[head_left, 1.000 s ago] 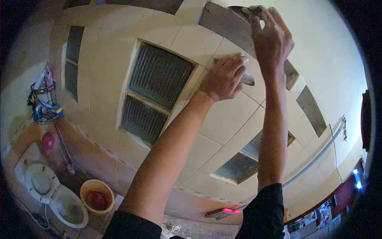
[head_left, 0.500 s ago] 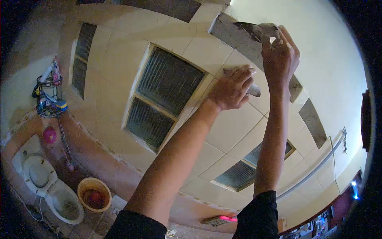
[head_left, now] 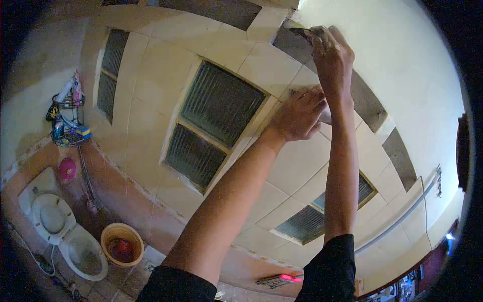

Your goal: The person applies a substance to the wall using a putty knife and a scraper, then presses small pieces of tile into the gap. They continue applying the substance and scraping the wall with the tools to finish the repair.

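Observation:
My right hand [head_left: 334, 63] is raised high at the upper right, its fingers closed round a dark flat-bladed tool [head_left: 301, 33]. The tool's blade points left over the grey recessed strip [head_left: 289, 44] at the top of the tiled wall. Lower and to the left, my left hand [head_left: 300, 115] is wrapped round a greyish tool [head_left: 326, 116] close to the tiles; its shape is mostly hidden by my fingers and right forearm.
Louvred windows [head_left: 221, 103] sit in the tiled wall [head_left: 166, 60]. A toilet [head_left: 83, 254], an orange bucket [head_left: 122, 244] and a wire rack [head_left: 69, 118] are at the lower left. A grey pipe [head_left: 397, 224] runs along the right, and a pink-handled broom [head_left: 289, 278] lies low.
My right hand has moved left with its tool along the grey strip, and its forearm now partly covers the tool in my left hand. The whole view has shifted slightly.

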`<state>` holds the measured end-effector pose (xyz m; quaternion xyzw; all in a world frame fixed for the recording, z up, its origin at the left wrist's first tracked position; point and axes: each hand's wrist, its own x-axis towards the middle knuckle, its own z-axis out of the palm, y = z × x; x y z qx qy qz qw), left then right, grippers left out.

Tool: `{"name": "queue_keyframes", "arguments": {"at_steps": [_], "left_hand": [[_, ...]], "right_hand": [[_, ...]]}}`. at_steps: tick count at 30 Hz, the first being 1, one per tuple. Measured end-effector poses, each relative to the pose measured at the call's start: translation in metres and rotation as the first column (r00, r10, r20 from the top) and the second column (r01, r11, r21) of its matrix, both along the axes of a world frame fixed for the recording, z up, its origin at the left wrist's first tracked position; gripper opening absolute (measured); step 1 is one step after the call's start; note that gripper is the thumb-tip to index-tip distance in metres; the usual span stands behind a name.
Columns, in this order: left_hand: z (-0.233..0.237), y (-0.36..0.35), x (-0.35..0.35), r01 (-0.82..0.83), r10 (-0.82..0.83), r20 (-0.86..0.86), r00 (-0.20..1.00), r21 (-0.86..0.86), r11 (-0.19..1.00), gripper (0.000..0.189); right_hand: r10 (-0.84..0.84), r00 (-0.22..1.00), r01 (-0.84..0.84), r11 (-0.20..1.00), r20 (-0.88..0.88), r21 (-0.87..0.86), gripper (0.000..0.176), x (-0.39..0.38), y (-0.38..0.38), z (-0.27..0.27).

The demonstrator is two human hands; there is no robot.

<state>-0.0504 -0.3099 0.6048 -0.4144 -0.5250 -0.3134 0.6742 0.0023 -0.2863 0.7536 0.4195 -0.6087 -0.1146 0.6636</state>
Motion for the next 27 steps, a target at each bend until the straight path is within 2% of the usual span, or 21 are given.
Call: {"name": "queue_keyframes", "arguments": {"at_steps": [4,7,9,10,12,13,15,16,18,19,21,24,27], "left_hand": [[0.000,-0.004,0.003,-0.038,0.039,0.021,0.999,-0.034,0.999,0.060],[-0.003,0.002,0.001,0.030,-0.030,0.008,1.000,0.003,1.000,0.061],[-0.003,-0.003,0.001,-0.096,0.096,-0.011,0.995,-0.008,0.995,0.063],[-0.002,-0.002,0.000,-0.096,0.096,-0.011,0.995,-0.006,0.995,0.063],[-0.002,0.000,-0.001,-0.066,0.066,0.001,0.998,-0.021,0.998,0.064],[-0.001,0.000,-0.003,-0.062,0.062,0.004,0.998,-0.018,0.998,0.064],[0.001,0.002,-0.005,0.094,-0.094,-0.013,0.996,0.010,0.996,0.059],[0.001,0.002,-0.003,0.092,-0.092,-0.015,0.996,0.011,0.996,0.059],[0.000,-0.002,0.002,-0.010,0.010,-0.014,1.000,0.024,1.000,0.060],[0.002,-0.005,0.002,-0.017,0.017,-0.017,1.000,0.026,1.000,0.060],[0.002,-0.006,0.004,-0.038,0.040,0.027,0.999,-0.041,0.998,0.064],[-0.003,-0.003,0.005,-0.081,0.082,0.030,0.996,-0.014,0.997,0.063],[-0.001,-0.003,0.004,-0.068,0.069,0.020,0.997,-0.026,0.997,0.063]], "right_hand": [[-0.083,0.997,0.083,0.996,-0.005,-0.027,0.015,0.007,-0.005,-0.006],[-0.060,0.998,0.061,0.996,0.016,-0.069,0.018,0.002,0.000,-0.004],[-0.023,0.998,0.023,1.000,0.056,-0.006,0.018,0.008,0.000,0.005],[-0.023,0.998,0.023,1.000,0.056,-0.004,0.018,0.010,-0.004,0.003],[-0.075,0.994,0.069,0.994,-0.074,-0.081,0.013,0.016,-0.010,-0.007],[-0.078,0.994,0.072,0.994,-0.072,-0.079,0.013,0.008,-0.006,-0.005],[0.018,0.999,-0.017,1.000,0.033,-0.021,0.016,-0.013,0.006,-0.002],[0.020,0.999,-0.020,1.000,0.031,-0.020,0.016,-0.007,0.003,-0.004],[-0.071,0.996,0.072,0.997,0.051,-0.015,0.022,0.006,-0.005,-0.007],[-0.064,0.997,0.065,0.998,0.048,-0.014,0.022,0.001,-0.004,-0.003],[-0.001,0.993,0.018,0.991,-0.121,0.136,0.023,-0.009,0.004,0.003],[-0.050,0.998,0.051,0.996,-0.024,0.074,0.021,0.011,-0.010,-0.003],[0.002,0.999,0.000,0.998,-0.051,0.058,0.021,0.014,-0.009,-0.007]]}}
